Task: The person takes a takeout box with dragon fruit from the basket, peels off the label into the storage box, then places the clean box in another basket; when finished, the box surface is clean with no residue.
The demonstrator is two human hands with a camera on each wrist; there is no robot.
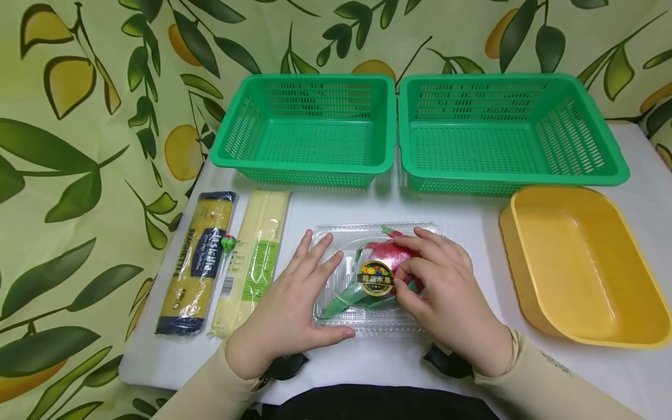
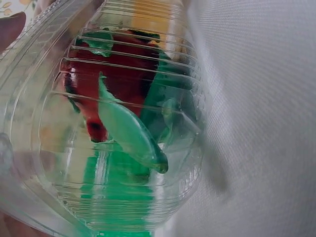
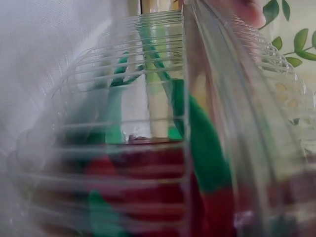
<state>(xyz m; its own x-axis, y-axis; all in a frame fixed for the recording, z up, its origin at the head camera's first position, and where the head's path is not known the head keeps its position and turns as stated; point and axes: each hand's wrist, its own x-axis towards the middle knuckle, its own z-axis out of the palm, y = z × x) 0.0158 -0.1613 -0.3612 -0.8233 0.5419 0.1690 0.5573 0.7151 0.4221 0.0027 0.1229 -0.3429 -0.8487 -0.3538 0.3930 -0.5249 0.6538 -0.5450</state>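
A clear plastic clamshell box [image 1: 336, 239] lies on the white table in front of me, its lid down over a red dragon fruit [image 1: 401, 254] with long green scales. The fruit also shows through the box wall in the left wrist view. A round black-and-gold sticker [image 1: 375, 278] sits on the lid. My right hand [image 1: 443, 280] reaches over the lid's right side, thumb and forefinger bent, pinching at the sticker's right edge. With fingers spread and straight, my left hand [image 1: 294, 297] rests along the box's left side.
Two green perforated baskets [image 1: 304, 169] [image 1: 514, 175] stand side by side at the back. A yellow tub [image 1: 583, 262] is on the right. To the left lie a spaghetti pack [image 1: 196, 262], a pale noodle pack [image 1: 257, 256] and a small lollipop [image 1: 228, 244] between them.
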